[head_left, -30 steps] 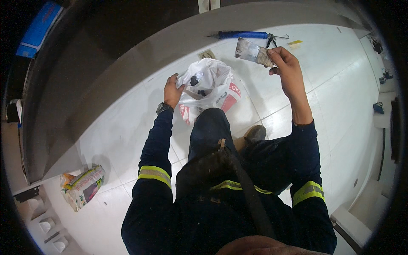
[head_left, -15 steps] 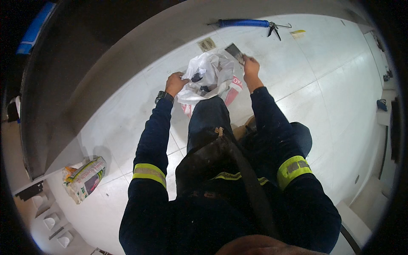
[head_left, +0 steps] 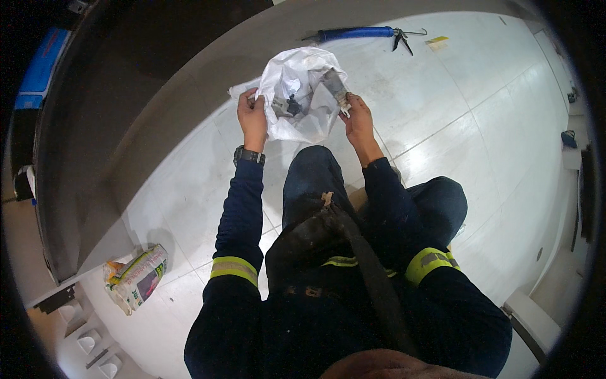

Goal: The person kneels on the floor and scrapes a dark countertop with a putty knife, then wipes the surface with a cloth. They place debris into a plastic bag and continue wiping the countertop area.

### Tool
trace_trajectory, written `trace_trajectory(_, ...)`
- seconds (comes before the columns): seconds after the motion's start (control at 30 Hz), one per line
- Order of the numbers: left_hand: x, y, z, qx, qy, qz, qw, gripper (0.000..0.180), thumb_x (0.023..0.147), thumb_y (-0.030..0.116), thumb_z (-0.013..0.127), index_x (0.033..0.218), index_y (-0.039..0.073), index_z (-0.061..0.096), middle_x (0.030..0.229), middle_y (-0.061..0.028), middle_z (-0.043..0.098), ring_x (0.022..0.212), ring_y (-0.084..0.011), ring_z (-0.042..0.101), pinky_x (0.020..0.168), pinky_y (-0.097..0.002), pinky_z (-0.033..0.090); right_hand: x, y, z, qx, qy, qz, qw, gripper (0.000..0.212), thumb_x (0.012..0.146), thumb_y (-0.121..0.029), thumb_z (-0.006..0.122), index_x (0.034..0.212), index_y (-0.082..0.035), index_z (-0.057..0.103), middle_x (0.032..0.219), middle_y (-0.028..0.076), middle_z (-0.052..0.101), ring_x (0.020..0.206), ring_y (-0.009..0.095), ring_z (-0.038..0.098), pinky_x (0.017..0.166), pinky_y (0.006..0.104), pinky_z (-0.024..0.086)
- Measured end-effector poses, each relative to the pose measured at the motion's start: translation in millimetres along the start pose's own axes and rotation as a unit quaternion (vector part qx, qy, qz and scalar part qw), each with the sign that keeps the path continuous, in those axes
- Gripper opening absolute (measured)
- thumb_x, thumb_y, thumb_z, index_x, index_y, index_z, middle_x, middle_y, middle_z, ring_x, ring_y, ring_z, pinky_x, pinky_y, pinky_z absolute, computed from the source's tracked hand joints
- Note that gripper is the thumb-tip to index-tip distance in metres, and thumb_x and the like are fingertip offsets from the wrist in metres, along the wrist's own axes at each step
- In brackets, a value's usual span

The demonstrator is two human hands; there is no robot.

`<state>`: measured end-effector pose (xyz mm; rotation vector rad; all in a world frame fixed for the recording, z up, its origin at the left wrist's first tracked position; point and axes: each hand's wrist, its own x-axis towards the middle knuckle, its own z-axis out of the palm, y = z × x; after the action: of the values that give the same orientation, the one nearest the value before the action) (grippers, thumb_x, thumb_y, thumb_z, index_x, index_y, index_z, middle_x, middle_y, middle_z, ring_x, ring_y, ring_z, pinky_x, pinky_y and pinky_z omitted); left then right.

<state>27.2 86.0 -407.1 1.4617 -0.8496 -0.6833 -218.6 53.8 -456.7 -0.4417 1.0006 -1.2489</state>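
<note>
A white woven sack (head_left: 295, 129) stands open in front of my knees, with its mouth facing up. Dark scraps and some pale bits (head_left: 291, 106) lie inside it. My left hand (head_left: 254, 115) pinches the left side of the rim. At the right side, my right hand (head_left: 358, 117) is closed around a putty knife (head_left: 334, 82). The knife's wide, dirty grey blade points up and leftward over the sack's mouth, against its right inner side. Whether the right fingers also hold the rim is hidden.
Beyond the sack, a blue caulking gun (head_left: 360, 34) lies on the pale tiled floor (head_left: 435, 151), with a small yellow-and-white piece (head_left: 437, 42) beside it. A crumpled printed bag (head_left: 136, 278) sits at the left. A dark panel (head_left: 126, 69) runs along the far left.
My right hand has brought the putty knife leftward and down, from outside the sack to over its mouth. The sack's rim has been lifted and spread, with my left hand moving up slightly.
</note>
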Motion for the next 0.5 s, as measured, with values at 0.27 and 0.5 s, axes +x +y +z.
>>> trace_trajectory(0.27, -18.7, -41.6, -32.1, -0.014, -0.032, -0.081, 0.996, 0.026, 0.092, 0.005, 0.065, 0.118, 0.002, 0.062, 0.078, -0.0017, 0.06, 0.064, -0.0085, 0.05, 0.056, -0.0261, 0.041, 12.3, 50.2, -17.9, -0.106, 0.079, -0.058, 0.99, 0.027, 0.091, -0.02, 0.068, 0.101, 0.005, 0.071, 0.092, 0.006, 0.068, 0.084, 0.016, 0.06, 0.079, 0.0281, 0.045)
trace_trajectory(0.5, -20.0, -40.6, -56.0, 0.086, -0.038, -0.088, 0.992, 0.028, 0.09, 0.007, 0.067, 0.117, 0.002, 0.062, 0.084, -0.0063, 0.067, 0.072, -0.0141, 0.061, 0.064, -0.0292, 0.049, -2.1, 64.6, -22.7, -0.328, 0.068, -0.158, 0.929, 0.03, 0.089, -0.026, 0.068, 0.093, 0.004, 0.073, 0.076, 0.011, 0.07, 0.069, 0.02, 0.062, 0.069, 0.0322, 0.048)
